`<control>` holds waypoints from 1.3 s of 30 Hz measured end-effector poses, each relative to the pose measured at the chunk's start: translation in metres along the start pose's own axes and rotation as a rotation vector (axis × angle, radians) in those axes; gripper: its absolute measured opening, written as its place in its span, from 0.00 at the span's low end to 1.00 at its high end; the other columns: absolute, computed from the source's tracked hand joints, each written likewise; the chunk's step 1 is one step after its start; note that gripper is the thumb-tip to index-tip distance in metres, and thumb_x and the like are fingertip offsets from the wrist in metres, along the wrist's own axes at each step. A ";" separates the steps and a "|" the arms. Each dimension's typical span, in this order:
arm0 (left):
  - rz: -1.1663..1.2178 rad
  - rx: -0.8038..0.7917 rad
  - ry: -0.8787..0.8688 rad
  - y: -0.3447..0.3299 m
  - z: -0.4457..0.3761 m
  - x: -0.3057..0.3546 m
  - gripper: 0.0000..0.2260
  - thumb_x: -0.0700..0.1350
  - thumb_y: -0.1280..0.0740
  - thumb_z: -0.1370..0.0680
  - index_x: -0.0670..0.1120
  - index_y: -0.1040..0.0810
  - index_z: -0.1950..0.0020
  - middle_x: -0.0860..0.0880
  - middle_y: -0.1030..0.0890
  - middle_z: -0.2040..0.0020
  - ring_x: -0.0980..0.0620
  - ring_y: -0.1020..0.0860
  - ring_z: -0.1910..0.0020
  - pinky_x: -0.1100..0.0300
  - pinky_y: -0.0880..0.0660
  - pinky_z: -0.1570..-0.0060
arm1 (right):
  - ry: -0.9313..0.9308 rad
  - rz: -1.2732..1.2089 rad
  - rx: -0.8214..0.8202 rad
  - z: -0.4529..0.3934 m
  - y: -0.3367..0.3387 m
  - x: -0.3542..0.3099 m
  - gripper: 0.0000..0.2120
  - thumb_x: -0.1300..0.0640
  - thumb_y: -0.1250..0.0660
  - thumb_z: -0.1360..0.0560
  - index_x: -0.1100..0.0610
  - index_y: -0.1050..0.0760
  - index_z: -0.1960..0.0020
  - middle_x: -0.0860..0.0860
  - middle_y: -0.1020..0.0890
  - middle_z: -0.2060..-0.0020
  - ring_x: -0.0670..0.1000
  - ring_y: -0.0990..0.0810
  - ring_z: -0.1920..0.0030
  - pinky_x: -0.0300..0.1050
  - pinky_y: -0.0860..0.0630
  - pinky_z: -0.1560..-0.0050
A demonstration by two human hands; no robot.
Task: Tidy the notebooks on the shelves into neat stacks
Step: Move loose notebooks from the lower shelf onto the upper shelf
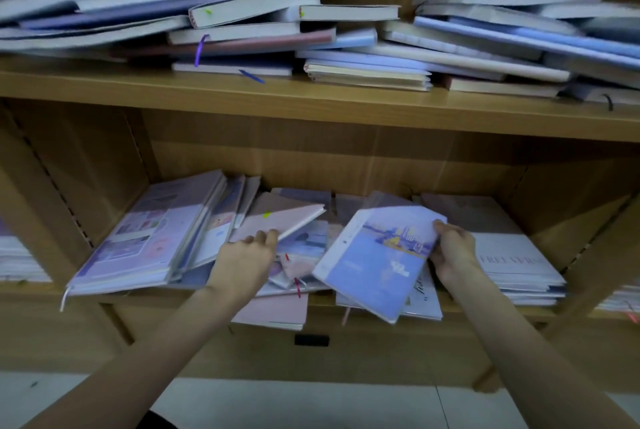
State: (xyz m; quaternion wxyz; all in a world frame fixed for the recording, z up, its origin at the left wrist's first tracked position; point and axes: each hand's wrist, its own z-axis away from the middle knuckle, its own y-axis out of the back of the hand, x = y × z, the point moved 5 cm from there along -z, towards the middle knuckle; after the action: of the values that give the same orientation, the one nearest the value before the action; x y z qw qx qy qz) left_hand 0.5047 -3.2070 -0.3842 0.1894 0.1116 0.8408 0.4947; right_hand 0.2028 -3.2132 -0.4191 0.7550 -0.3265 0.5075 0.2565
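Observation:
On the lower shelf [346, 304] lie several notebooks in loose, slanted piles. My right hand [450, 252] grips the right edge of a blue notebook [374, 262] with a painted cover, lifted and tilted over the middle pile. My left hand [249, 259] holds the near edge of a pink notebook [277, 214] that leans on the pile behind it. A tall slanted stack with a lilac cover [138, 238] leans at the left. A flat stack with a white lettered cover [509, 255] lies at the right.
The upper shelf [311, 99] carries a messy heap of notebooks [277, 20], some with ribbon markers hanging over the edge. A pink notebook [273, 314] overhangs the lower shelf's front edge. Wooden side walls bound the compartment. More stacks show in the neighbouring compartments left and right.

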 end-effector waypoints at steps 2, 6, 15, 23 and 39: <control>-0.026 0.019 -0.011 0.007 -0.001 0.006 0.25 0.39 0.20 0.58 0.41 0.18 0.63 0.48 0.28 0.79 0.51 0.32 0.86 0.69 0.41 0.81 | -0.071 -0.008 -0.088 0.005 -0.008 0.002 0.05 0.62 0.42 0.20 0.62 0.29 0.49 0.58 0.23 0.57 0.51 0.22 0.68 0.47 0.24 0.64; -0.001 0.217 -0.062 0.042 -0.014 0.017 0.18 0.38 0.23 0.47 0.42 0.18 0.58 0.49 0.28 0.78 0.49 0.31 0.85 0.68 0.44 0.80 | -0.155 0.003 -0.152 0.019 -0.011 0.012 0.15 0.63 0.44 0.19 0.68 0.34 0.35 0.62 0.24 0.46 0.53 0.23 0.61 0.50 0.28 0.51; 0.789 0.463 0.221 0.107 -0.021 0.001 0.08 0.45 0.36 0.21 0.43 0.21 0.49 0.52 0.25 0.69 0.61 0.31 0.74 0.73 0.36 0.71 | -0.047 0.003 -0.089 0.039 0.030 -0.019 0.09 0.59 0.42 0.20 0.64 0.27 0.46 0.65 0.24 0.41 0.59 0.23 0.58 0.50 0.26 0.58; 1.195 0.331 0.240 0.087 -0.025 0.018 0.05 0.42 0.37 0.22 0.50 0.32 0.54 0.52 0.36 0.73 0.58 0.36 0.76 0.67 0.41 0.75 | 0.257 0.212 -0.098 0.065 0.053 -0.062 0.10 0.58 0.42 0.19 0.56 0.28 0.58 0.60 0.27 0.58 0.57 0.29 0.57 0.53 0.31 0.55; 1.759 0.428 0.685 0.104 -0.017 0.023 0.06 0.40 0.39 0.20 0.49 0.25 0.54 0.44 0.21 0.57 0.47 0.26 0.59 0.55 0.29 0.59 | 0.187 -0.017 -0.557 0.162 -0.025 -0.078 0.15 0.52 0.42 0.20 0.63 0.27 0.44 0.58 0.20 0.53 0.56 0.20 0.54 0.50 0.24 0.54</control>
State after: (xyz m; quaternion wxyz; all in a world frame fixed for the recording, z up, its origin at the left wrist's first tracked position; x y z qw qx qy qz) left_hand 0.4767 -3.1615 -0.2902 -0.5282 0.5829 0.5388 0.3016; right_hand 0.2903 -3.1118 -0.2968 0.5884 -0.5477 0.4821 0.3485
